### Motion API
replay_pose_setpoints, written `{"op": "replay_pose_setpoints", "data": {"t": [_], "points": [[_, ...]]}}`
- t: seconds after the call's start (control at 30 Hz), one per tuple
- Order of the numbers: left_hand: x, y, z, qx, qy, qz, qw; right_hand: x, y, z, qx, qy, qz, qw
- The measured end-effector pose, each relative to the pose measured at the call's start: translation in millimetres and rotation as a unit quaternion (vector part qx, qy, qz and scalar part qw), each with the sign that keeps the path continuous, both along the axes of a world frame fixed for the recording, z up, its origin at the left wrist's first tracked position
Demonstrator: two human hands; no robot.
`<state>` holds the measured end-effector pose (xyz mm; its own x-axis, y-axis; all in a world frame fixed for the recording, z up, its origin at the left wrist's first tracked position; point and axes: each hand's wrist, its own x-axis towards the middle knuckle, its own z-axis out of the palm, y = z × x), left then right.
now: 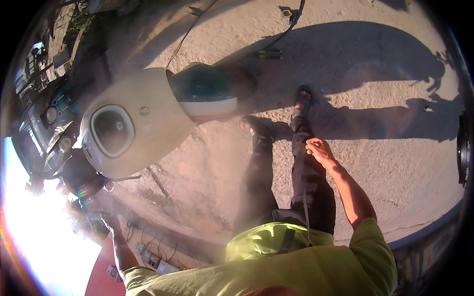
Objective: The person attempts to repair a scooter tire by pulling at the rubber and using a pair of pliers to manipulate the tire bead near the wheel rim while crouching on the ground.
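At the left, my left hand (108,221) reaches out by a dark rounded part (81,173) with a thin lever. Glare and its small size hide how its fingers lie. Above it is a beige, rounded vehicle body (158,126) with a black, pale-rimmed oval panel (112,130) and a small round fitting. Its other end meets a dark teal, white and orange section (207,91). My right hand (320,150) hangs in front of my dark trouser leg, apart from the vehicle. Its fingers are curled; anything inside them is hidden.
A yellow-and-black hand tool (270,53) lies on the rough, sunlit ground (380,167). Dark cables (187,37) run nearby. Wires and white boxes (153,257) are at the lower left, near a red surface (101,271). Other dark machinery (37,128) crowds the left. My sandalled feet stand beside the vehicle.
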<state>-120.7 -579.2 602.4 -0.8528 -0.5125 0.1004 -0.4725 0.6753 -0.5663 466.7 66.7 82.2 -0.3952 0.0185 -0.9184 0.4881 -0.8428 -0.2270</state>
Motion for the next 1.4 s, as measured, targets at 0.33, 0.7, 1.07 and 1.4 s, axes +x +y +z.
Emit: {"op": "replay_pose_setpoints", "data": {"t": [0.33,0.7,1.07,1.4], "points": [[276.9,136.0,-153.8,0.506,-0.369,0.096,0.773,-43.5,65.4,54.9,0.099,-0.03,0.146,0.984],[263.1,318.3,-237.2,0.735,-0.349,0.124,0.567,-87.3,50.6,70.5,0.091,-0.069,0.162,0.98],[175.3,451.1,-334.7,0.63,-0.286,-0.177,0.7,-249.1,106.6,30.7,0.334,0.096,0.474,0.809],[264.3,594.6,-574.0,0.674,-0.346,-0.108,0.643,-304.9,144.3,-166.1,0.546,0.258,0.559,0.568]]}}
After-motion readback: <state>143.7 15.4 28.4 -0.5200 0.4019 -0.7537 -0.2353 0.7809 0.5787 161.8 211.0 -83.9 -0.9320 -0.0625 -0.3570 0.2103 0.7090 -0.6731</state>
